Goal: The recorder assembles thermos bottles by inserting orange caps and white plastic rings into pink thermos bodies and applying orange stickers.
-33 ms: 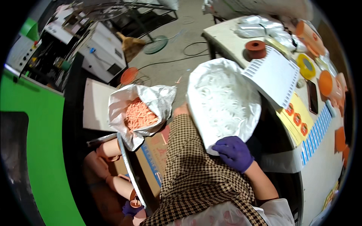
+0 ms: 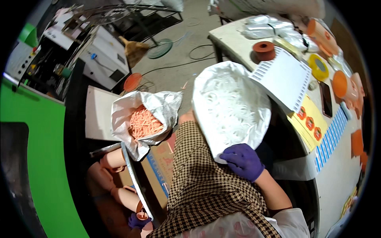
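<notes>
My right hand (image 2: 243, 162), in a purple glove, is closed on the near rim of a white woven sack (image 2: 205, 123). The sack's mouth gapes, showing many white plastic rings (image 2: 228, 105) inside. At the lower left, my left hand (image 2: 136, 221), also purple-gloved, is wrapped round a small peach plastic cup (image 2: 142, 216), which hides part of the fingers. Beside it, larger peach plastic jugs (image 2: 126, 198) with handles lie in a lined box (image 2: 137, 182). A second white sack (image 2: 168, 107) holds peach plastic sticks (image 2: 145, 123).
On the right, a table (image 2: 234, 37) bears a brown tape roll (image 2: 264, 50), a spiral notebook (image 2: 283, 77), yellow tape (image 2: 318, 66), a phone (image 2: 326, 99) and a sticker sheet (image 2: 307, 125). A green machine (image 2: 39, 158) stands left. Cables (image 2: 178, 67) and a broom (image 2: 135, 51) lie beyond.
The whole view has shifted slightly, so the table and sacks sit a little further left. Both hands keep their places on the sack and the cup.
</notes>
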{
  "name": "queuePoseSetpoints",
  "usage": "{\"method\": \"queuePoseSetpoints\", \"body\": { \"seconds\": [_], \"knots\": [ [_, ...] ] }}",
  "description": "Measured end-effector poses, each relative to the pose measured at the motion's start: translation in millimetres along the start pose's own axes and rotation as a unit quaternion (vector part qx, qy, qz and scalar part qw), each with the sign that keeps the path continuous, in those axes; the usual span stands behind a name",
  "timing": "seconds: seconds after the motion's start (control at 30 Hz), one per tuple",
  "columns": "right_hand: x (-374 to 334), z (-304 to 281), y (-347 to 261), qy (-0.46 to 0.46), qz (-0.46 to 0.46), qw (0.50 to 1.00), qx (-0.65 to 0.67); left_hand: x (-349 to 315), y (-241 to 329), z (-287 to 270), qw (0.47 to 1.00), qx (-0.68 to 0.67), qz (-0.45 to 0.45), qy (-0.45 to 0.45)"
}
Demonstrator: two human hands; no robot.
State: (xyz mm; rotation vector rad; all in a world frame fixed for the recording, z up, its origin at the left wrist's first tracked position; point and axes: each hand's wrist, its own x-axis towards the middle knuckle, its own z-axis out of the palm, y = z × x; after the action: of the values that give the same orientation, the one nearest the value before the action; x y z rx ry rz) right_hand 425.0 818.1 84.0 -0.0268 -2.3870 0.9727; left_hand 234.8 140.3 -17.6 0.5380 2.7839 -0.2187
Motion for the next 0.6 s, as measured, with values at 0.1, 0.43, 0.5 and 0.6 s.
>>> {"method": "queuePoseSetpoints", "body": {
  "seconds": [0.1, 0.43, 0.5, 0.6],
  "knots": [
    [-6, -2, -5, 0.009, -0.003, 1.0, 0.016, 2, -45, 6, 0.999, -0.02, 0.03, 0.021],
    [14, -1, -13, -0.002, -0.011, 1.0, -0.006, 73, 180, -216, 0.859, -0.489, 0.109, 0.107],
    [38, 18, -30, 0.018, -0.08, 0.997, -0.005, 97, 233, -217, 0.802, -0.558, 0.173, 0.123],
    [61, 37, -62, -0.061, -0.136, 0.988, -0.029, 124, 360, -245, 0.786, -0.558, 0.168, 0.206]
  ]
}}
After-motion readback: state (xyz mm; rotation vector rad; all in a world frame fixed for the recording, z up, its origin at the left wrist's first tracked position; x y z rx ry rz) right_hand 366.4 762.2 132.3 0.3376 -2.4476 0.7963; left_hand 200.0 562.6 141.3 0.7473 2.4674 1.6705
